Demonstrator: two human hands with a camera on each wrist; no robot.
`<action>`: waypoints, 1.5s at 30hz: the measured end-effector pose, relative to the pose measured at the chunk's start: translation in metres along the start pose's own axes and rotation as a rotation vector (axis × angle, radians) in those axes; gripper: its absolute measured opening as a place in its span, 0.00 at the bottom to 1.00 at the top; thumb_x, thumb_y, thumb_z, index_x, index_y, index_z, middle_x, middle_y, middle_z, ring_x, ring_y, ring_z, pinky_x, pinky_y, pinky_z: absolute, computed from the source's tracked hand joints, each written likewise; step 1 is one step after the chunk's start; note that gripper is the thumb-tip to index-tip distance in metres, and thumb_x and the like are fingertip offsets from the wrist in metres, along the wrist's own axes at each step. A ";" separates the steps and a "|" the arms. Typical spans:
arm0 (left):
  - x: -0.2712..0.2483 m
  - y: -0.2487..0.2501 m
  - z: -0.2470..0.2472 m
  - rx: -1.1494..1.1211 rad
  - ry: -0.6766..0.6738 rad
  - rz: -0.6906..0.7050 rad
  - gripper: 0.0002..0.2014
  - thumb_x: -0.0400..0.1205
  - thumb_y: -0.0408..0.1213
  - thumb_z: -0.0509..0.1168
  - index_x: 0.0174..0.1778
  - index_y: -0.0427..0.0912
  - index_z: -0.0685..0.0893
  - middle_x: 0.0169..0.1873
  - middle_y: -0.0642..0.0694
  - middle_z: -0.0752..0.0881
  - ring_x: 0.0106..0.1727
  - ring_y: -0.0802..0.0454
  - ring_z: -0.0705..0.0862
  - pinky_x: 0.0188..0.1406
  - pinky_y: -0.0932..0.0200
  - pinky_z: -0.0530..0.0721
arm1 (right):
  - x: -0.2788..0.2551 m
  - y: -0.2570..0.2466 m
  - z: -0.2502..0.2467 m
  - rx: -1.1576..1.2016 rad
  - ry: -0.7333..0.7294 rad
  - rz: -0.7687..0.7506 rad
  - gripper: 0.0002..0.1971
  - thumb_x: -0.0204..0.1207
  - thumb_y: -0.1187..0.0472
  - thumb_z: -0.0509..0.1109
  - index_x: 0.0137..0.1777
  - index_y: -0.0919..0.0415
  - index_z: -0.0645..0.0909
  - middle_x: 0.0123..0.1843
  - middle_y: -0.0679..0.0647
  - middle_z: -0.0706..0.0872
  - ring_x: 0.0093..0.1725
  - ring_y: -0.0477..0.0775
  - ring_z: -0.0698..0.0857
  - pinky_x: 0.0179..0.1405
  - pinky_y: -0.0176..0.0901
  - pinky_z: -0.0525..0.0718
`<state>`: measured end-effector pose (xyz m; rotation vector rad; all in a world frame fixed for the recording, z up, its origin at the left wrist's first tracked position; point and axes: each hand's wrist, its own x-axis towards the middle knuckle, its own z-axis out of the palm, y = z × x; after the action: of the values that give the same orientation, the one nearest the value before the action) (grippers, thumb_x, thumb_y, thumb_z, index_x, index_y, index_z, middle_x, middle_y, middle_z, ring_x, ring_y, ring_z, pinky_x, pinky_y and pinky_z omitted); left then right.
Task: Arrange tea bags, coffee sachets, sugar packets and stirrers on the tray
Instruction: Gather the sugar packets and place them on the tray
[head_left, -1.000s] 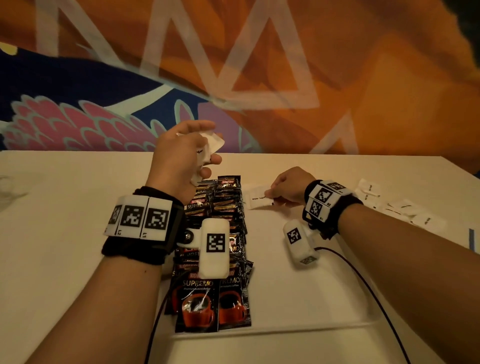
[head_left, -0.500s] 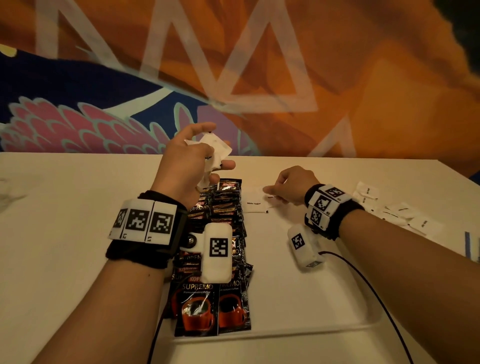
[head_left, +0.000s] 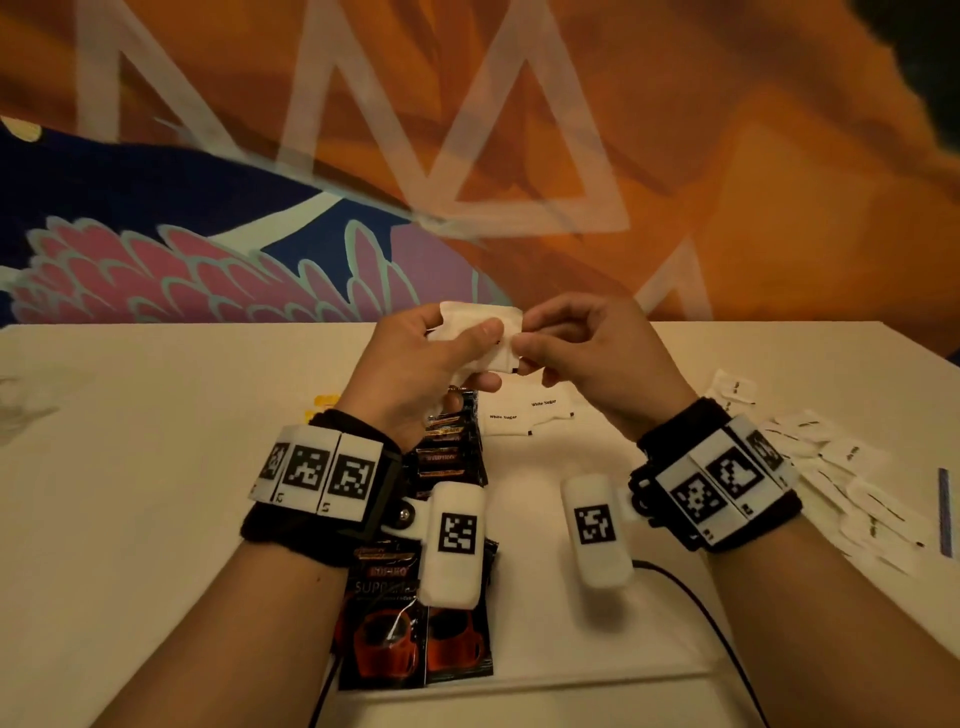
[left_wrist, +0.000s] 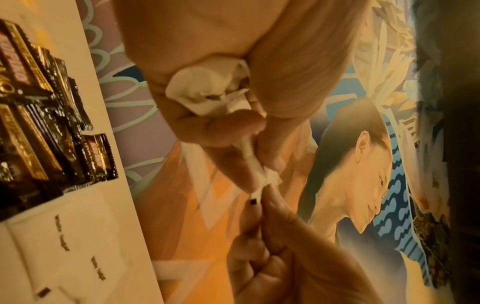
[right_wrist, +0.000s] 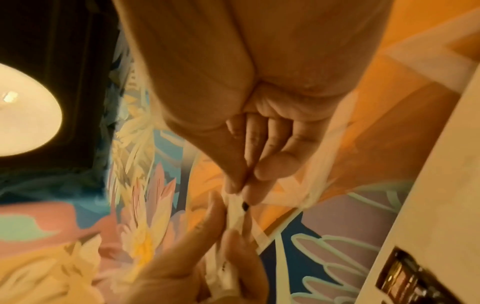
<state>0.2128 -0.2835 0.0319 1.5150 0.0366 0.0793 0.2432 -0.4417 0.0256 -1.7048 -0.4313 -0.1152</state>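
My left hand is raised over the far end of the tray and grips a small bundle of white sugar packets, seen crumpled in its palm as the bundle. My right hand meets it and pinches the edge of one packet between thumb and forefinger. Two white sugar packets lie flat side by side on the white tray. Dark coffee sachets run in an overlapping column down the tray's left part, partly hidden by my left wrist.
Several loose sugar packets are scattered on the table to the right of the tray. A thin blue strip lies at the far right edge. Something yellow peeks out beyond my left wrist. A painted wall stands behind the table.
My right hand left a sugar packet on the tray, rose and moved left to the bundle in my left hand, where it now pinches a packet. My left hand shifted slightly right.
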 end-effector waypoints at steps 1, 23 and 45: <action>0.000 0.001 0.000 -0.011 -0.006 0.003 0.08 0.80 0.40 0.69 0.53 0.45 0.85 0.39 0.44 0.91 0.28 0.53 0.87 0.16 0.66 0.70 | 0.000 0.002 0.000 0.043 0.024 0.016 0.06 0.71 0.72 0.76 0.41 0.62 0.84 0.30 0.55 0.88 0.30 0.49 0.88 0.28 0.39 0.82; 0.009 0.006 -0.020 -0.119 0.180 -0.044 0.05 0.86 0.36 0.59 0.48 0.45 0.81 0.51 0.36 0.86 0.38 0.43 0.89 0.15 0.68 0.71 | 0.035 0.066 -0.038 -0.347 -0.038 0.500 0.05 0.73 0.61 0.77 0.42 0.60 0.85 0.32 0.54 0.85 0.33 0.50 0.81 0.30 0.40 0.78; 0.014 0.000 -0.018 -0.066 0.116 -0.066 0.11 0.84 0.27 0.56 0.48 0.45 0.83 0.53 0.36 0.85 0.38 0.42 0.90 0.18 0.65 0.75 | 0.044 0.059 -0.029 -0.886 -0.194 0.582 0.14 0.73 0.50 0.76 0.46 0.61 0.80 0.46 0.58 0.89 0.39 0.56 0.83 0.34 0.42 0.79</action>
<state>0.2254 -0.2641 0.0309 1.4403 0.1753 0.1145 0.3087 -0.4674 -0.0098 -2.6604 0.0207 0.3369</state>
